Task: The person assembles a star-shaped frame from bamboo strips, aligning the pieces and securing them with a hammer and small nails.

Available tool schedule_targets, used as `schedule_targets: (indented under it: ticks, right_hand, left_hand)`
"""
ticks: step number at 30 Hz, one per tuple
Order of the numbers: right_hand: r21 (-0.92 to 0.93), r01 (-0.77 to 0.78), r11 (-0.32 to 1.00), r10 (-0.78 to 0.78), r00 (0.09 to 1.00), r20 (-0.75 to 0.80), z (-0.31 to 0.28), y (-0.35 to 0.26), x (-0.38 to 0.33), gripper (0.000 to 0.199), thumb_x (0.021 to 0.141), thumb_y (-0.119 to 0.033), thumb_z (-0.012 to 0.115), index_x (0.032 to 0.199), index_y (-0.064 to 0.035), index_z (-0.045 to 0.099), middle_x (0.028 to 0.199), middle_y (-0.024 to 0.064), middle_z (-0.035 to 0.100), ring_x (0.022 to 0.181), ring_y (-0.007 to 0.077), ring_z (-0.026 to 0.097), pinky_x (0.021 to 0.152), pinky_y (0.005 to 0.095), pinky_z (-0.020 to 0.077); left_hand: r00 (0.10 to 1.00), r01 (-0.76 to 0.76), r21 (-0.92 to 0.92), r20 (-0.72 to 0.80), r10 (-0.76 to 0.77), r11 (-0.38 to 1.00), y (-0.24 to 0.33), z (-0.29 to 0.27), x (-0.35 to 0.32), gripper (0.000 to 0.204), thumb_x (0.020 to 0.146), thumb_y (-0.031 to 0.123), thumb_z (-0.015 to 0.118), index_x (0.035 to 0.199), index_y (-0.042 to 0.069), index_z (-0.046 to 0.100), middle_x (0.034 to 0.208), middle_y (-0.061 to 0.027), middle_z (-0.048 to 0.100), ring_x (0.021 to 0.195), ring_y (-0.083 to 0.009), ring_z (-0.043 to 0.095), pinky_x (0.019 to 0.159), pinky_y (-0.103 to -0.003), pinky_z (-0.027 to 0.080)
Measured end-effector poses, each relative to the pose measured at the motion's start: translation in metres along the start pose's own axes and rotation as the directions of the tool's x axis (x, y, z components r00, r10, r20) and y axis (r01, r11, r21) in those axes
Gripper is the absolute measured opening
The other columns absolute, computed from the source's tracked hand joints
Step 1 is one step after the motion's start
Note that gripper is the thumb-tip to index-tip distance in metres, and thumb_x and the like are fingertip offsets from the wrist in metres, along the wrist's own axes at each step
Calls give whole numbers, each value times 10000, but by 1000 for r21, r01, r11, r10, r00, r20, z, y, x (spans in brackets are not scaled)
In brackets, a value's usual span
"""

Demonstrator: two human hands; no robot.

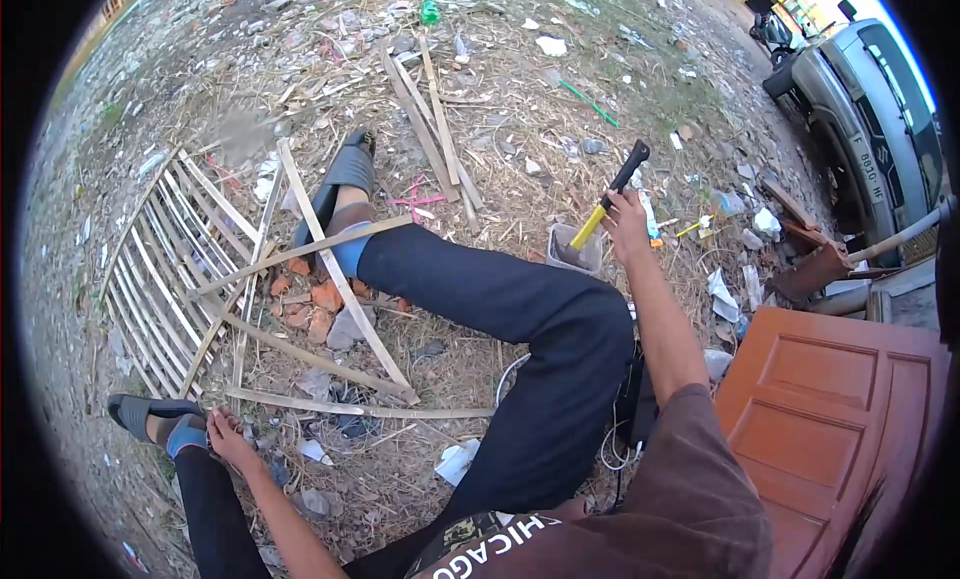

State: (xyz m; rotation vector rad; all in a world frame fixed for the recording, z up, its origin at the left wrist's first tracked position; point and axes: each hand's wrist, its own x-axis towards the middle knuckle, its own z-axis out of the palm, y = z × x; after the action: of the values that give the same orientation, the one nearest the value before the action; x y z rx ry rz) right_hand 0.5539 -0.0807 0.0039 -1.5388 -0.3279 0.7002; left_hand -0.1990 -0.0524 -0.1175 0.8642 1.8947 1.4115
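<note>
My right hand is closed around the handle of a hammer with a yellow shaft and black grip. The hammer slants, grip end up, its lower end at a small clear plastic tub; that end is partly hidden. My left hand is down by my left ankle, fingers drawn together; anything between them is too small to make out. Beyond it lies a frame of thin bamboo slats on the ground. Loose wooden strips cross between my legs, one resting against my right ankle.
Broken bricks lie under the strips. More wooden strips and a green bottle lie farther ahead. To my right are a brown panelled door, a rusty shovel and a parked vehicle. Litter and dry straw cover the ground.
</note>
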Motion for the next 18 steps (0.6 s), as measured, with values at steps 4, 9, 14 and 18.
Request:
schedule_targets:
  ticks: [4, 9, 14, 18]
  right_hand:
    - [-116, -17, 993, 12, 999, -44, 1, 20, 16, 258, 825, -121, 636, 1051, -31, 551, 936, 68, 617, 796, 156, 591, 692, 325, 482]
    - [-318, -26, 948, 16, 999, -35, -18, 59, 44, 291, 816, -67, 618, 1087, 16, 552, 923, 95, 617, 767, 177, 601, 669, 321, 490]
    - [-231, -35, 972, 55, 995, 80, -21, 58, 35, 361, 801, -37, 637, 1139, 52, 546, 946, 102, 624, 796, 180, 613, 697, 323, 500]
    - [-260, -72, 963, 67, 997, -27, -30, 71, 30, 430, 791, -27, 653, 1194, 58, 530, 978, 118, 631, 820, 184, 619, 695, 324, 507]
  left_hand:
    - [1000, 22, -43, -5, -22, 999, -15, -5, 6, 225, 966, 232, 532, 1082, 56, 611, 831, 29, 580, 643, -36, 450, 543, -188, 348]
    - [999, 43, -7, -20, -43, 999, -8, -6, 3, 239, 961, 254, 539, 1066, 54, 617, 834, 24, 587, 643, -40, 451, 546, -193, 352]
    - [1000, 11, 31, -17, -10, 999, -10, -11, 1, 254, 963, 283, 538, 1055, 60, 619, 839, 33, 583, 673, -45, 468, 572, -205, 372]
    - [1000, 27, 51, -12, -27, 998, -4, -6, -1, 248, 968, 240, 525, 1087, 45, 621, 857, 18, 595, 676, -60, 476, 600, -215, 386]
